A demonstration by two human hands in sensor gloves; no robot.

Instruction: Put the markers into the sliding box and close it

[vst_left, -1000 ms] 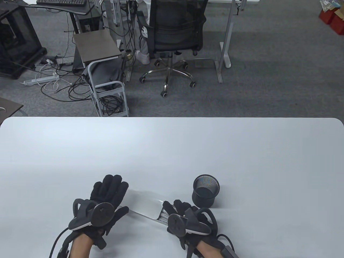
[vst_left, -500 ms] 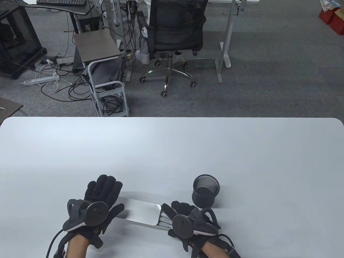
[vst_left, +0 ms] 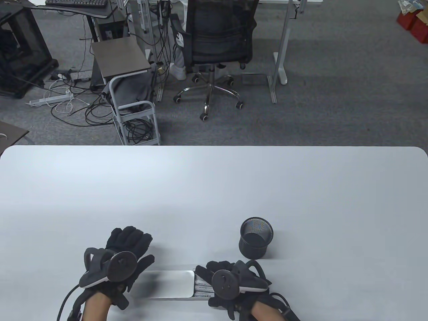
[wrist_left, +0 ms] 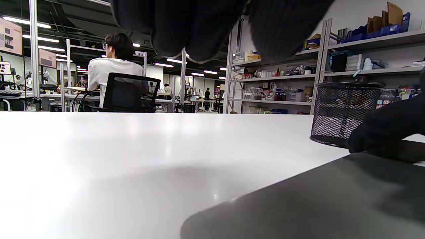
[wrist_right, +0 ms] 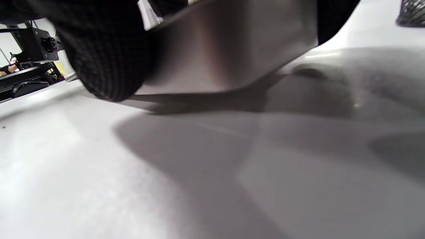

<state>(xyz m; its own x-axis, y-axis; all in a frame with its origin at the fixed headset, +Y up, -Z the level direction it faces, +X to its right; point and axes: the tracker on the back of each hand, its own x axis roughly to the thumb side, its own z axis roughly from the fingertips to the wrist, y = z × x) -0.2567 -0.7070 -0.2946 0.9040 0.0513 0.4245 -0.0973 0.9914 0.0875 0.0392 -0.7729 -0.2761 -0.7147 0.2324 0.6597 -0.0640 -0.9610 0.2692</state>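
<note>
Table view: the flat silver sliding box (vst_left: 170, 283) lies at the near table edge between both hands, its right end slightly open with markers (vst_left: 203, 289) showing. The left hand (vst_left: 117, 264) rests at the box's left end, fingers extended; whether it grips cannot be told. The right hand (vst_left: 230, 282) curls around the right end. A black mesh pen cup (vst_left: 255, 237) stands just beyond

Left wrist view: the box lid (wrist_left: 315, 199) lies below relaxed fingertips (wrist_left: 196, 30)

Right wrist view: fingers (wrist_right: 106, 56) clasp the box (wrist_right: 232, 46)

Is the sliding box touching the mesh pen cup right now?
Apart. The table view shows bare white tabletop between the sliding box and the mesh pen cup, which stands farther back and to the right.
</note>
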